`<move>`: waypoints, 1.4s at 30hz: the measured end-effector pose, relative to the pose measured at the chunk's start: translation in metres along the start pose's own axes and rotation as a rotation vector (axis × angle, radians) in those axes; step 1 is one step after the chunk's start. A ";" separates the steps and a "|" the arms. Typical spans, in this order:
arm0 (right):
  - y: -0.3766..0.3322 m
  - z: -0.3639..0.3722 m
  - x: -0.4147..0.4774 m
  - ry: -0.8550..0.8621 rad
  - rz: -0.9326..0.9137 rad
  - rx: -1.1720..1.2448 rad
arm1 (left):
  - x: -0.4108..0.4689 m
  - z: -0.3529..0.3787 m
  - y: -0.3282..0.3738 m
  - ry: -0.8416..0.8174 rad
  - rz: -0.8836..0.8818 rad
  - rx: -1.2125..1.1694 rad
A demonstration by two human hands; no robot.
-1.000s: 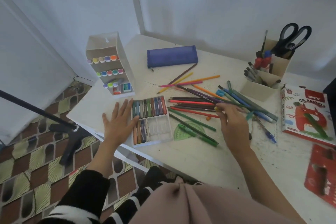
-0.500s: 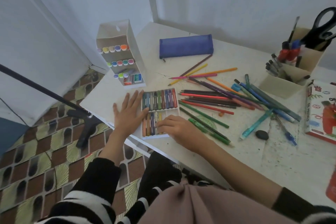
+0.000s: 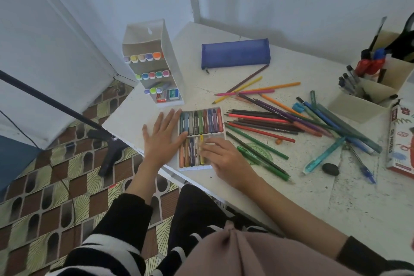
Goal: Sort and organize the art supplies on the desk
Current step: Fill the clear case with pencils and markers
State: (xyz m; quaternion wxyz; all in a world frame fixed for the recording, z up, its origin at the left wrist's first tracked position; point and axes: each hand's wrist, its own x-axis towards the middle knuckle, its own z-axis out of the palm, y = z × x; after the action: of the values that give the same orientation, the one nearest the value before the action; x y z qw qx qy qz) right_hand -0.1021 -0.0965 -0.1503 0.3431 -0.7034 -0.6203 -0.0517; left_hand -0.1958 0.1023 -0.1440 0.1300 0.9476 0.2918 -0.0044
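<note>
On the desk (image 3: 291, 186), the oil pastel tray (image 3: 195, 167) lies at the near-left corner, directly under the right fingers and touching the left fingertips. The step looks like seating a pastel in the tray's lower row. To do it well, lay the stick parallel to its neighbours in the next free slot, press lightly so it does not snap, and keep the tray braced away from the desk edge. The left hand (image 3: 160, 141) lies flat, fingers straight and spread. The right hand (image 3: 224, 157) arches over the lower row with its fingers bent and their tips just beside a yellow pastel (image 3: 201, 141). Whether they pinch a stick cannot be told.
</note>
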 end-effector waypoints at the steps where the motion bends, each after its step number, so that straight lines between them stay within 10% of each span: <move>1: 0.000 0.000 0.000 0.013 -0.008 0.000 | 0.000 0.000 0.000 0.004 0.001 -0.002; 22: 0.010 -0.015 0.002 -0.005 0.040 -0.024 | 0.000 -0.003 0.001 -0.030 -0.016 0.013; 28: 0.056 -0.058 0.008 0.149 0.317 -0.183 | 0.000 -0.004 0.002 -0.056 -0.024 0.025; 42: 0.107 -0.073 0.081 -0.249 0.558 -0.651 | 0.000 -0.001 0.000 -0.056 -0.012 0.020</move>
State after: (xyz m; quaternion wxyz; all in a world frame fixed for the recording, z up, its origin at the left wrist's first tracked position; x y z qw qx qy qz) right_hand 0.0388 -0.0683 -0.0992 0.0273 -0.9162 -0.3947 -0.0644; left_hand -0.1952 0.1026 -0.1427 0.1286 0.9466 0.2936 -0.0347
